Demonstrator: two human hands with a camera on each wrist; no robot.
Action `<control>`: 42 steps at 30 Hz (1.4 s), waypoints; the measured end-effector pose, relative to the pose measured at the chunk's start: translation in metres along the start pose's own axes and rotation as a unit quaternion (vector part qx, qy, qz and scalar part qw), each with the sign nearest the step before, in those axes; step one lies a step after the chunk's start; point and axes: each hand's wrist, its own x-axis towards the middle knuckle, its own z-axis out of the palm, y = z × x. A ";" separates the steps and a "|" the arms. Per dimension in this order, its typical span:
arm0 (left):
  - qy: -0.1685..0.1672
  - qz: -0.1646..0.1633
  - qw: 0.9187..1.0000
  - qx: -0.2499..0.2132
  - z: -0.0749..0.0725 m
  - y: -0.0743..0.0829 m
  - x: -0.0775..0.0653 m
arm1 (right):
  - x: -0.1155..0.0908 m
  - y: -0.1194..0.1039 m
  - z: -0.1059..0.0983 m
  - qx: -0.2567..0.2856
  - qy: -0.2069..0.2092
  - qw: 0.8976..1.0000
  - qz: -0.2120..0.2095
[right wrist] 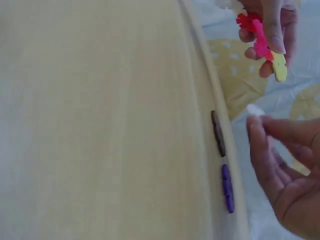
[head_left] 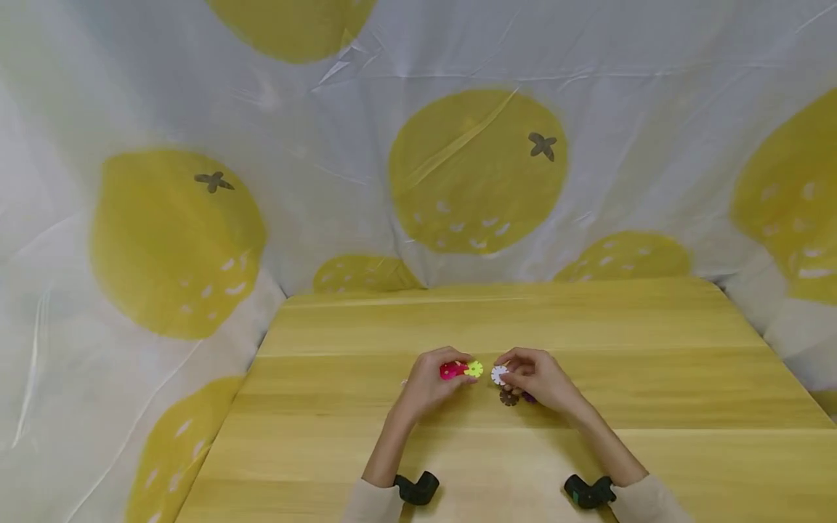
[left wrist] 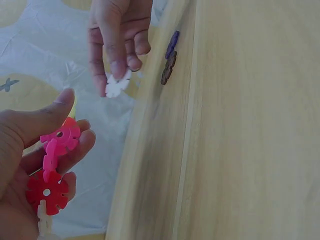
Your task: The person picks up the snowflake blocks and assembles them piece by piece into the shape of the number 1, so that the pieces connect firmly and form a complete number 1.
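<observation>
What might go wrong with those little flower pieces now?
The white piece could slip, since the right hand only pinches it. The linked pieces in the left hand might come apart if squeezed or bumped. The brown piece and purple piece lie near the right hand, which might knock them.

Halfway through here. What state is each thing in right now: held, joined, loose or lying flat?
left hand: holding the chain
chain: several discs joined, lifted off the table
right hand: pinching the white disc
white disc: held up, apart from the chain
brown disc: flat on table, not held
purple disc: flat beside brown disc, not held
cloth: creased
</observation>
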 end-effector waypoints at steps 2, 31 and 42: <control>-0.002 -0.003 1.000 -0.008 0.000 -0.001 -0.003 | -0.001 -0.002 0.002 0.038 -0.012 0.999 -0.006; -0.039 0.016 0.997 -0.067 -0.009 0.003 0.001 | -0.004 -0.015 0.003 0.092 0.010 0.992 -0.087; -0.054 -0.001 0.991 -0.124 -0.014 0.000 -0.002 | -0.006 -0.019 0.007 0.116 0.020 0.989 -0.086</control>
